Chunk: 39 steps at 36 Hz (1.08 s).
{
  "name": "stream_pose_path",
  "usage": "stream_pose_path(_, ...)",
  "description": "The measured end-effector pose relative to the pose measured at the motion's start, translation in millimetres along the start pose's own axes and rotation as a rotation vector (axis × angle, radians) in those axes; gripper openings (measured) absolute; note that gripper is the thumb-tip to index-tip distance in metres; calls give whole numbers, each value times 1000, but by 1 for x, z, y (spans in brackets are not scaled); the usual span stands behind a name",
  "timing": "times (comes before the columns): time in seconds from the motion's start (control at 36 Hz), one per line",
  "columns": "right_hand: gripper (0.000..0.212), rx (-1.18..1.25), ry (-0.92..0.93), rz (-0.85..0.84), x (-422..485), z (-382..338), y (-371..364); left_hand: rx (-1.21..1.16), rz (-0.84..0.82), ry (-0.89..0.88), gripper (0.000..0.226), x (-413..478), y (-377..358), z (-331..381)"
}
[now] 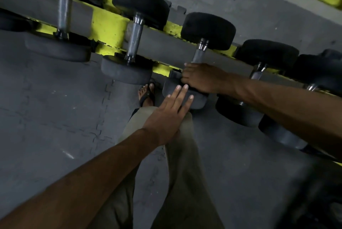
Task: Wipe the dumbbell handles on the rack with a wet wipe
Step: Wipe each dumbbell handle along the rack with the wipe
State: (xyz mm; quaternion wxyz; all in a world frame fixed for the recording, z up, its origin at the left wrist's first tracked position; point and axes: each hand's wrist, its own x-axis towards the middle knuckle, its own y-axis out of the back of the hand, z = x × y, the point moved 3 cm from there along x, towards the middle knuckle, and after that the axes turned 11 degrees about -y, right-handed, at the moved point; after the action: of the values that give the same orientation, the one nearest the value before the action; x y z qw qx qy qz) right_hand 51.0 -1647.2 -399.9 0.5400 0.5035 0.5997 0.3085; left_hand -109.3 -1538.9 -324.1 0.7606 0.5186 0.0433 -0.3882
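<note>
Several black dumbbells lie across a yellow rack [109, 25] that runs from upper left to right. My right hand [201, 77] is curled round the near end of the third dumbbell's metal handle [199, 55]. No wipe shows; the hand hides whatever it holds. My left hand [171, 112] lies flat with straight fingers against the near head [199, 100] of that same dumbbell. To the left, two other dumbbells show bare handles [134, 39], [63, 9].
More dumbbells [259, 73] sit to the right, partly behind my right forearm. Below is a grey tiled rubber floor [55, 117]. My legs in beige trousers and a sandalled foot [147, 93] stand close to the rack.
</note>
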Motion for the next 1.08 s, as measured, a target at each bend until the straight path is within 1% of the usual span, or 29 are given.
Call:
stream_pose_path(0.06, 24, -9, -9, 8, 0, 6, 0, -17, -14, -1, 102, 0, 0, 0)
stream_pose_path(0.08, 24, -36, -43, 5, -1, 13, 1, -14, -11, 0, 104, 0, -1, 0)
stream_pose_path(0.17, 19, -64, -264, 19, -5, 36, 7, -11, 16, -12, 102, 0, -3, -2)
stream_pose_path(0.22, 19, -30, -344, 68, -3, 31, 8, -17, 28, -12, 101, -1, -5, -3)
stream_pose_path(0.25, 19, -1, -325, 69, 1, 22, 6, -20, 33, -14, 102, -1, -5, -3)
stream_pose_path(0.28, 17, 34, -257, 60, 4, 11, 5, -22, 32, -16, 103, -1, -6, -3)
stream_pose_path(0.33, 13, 101, -108, -12, 8, -3, 8, -41, 10, -31, 105, 0, -5, -4)
stream_pose_path(0.39, 13, 210, -130, -68, 10, 1, 16, -57, -16, -45, 106, 0, -3, -5)
stream_pose_path(0.42, 14, 262, -184, -42, 8, 5, 18, -59, -23, -46, 106, -1, -2, -5)
stream_pose_path(0.47, 17, 333, -364, 55, -3, 12, 22, -55, -17, -52, 107, -1, 1, -7)
stream_pose_path(0.53, 27, 346, -561, 141, -22, 9, 20, -49, -13, -56, 108, -2, 2, -8)
stream_pose_path(0.58, 30, 385, -819, 207, -42, 3, 15, -38, -14, -60, 108, -2, 2, -8)
stream_pose_path(0.61, 26, 452, -997, 278, -48, 1, 12, -35, -12, -60, 108, -1, 1, -8)
stream_pose_path(0.64, 19, 583, -1202, 374, -53, 1, 9, -34, -11, -60, 109, -1, 1, -8)
stream_pose_path(0.67, 13, 790, -1409, 454, -54, -1, 5, -34, -11, -60, 109, -1, 0, -8)
stream_pose_path(0.69, 10, 1041, -1553, 492, -52, -6, 0, -34, -10, -60, 109, -1, 0, -7)
stream_pose_path(0.72, 11, 1275, -1598, 472, -44, -13, -6, -32, -10, -59, 108, -1, 0, -8)
stream_pose_path(0.75, 13, 1439, -1573, 431, -35, -19, -11, -28, -13, -59, 106, -1, 0, -8)
stream_pose_path(0.78, 16, 1543, -1540, 389, -29, -24, -13, -24, -20, -62, 105, -1, 0, -8)
stream_pose_path(0.81, 19, 1583, -1527, 342, -25, -25, -14, -23, -27, -66, 105, -1, 1, -8)
stream_pose_path(0.86, 20, 1563, -1527, 226, -19, -19, -14, -22, -40, -71, 107, -2, 2, -9)
stream_pose_path(0.92, 19, 1480, -1513, 74, -14, -11, -15, -14, -48, -73, 108, -3, 6, -8)
stream_pose_path(0.97, 25, 1472, -1526, -54, -8, -6, -18, -12, -52, -70, 105, -4, 10, -8)
stream_pose_path(1.03, 28, 1561, -1535, -102, -3, -2, -19, -15, -58, -74, 102, -5, 13, -7)
stream_pose_path(1.08, 29, 1747, -1526, -34, -2, 2, -13, -13, -65, -76, 101, -4, 13, -8)
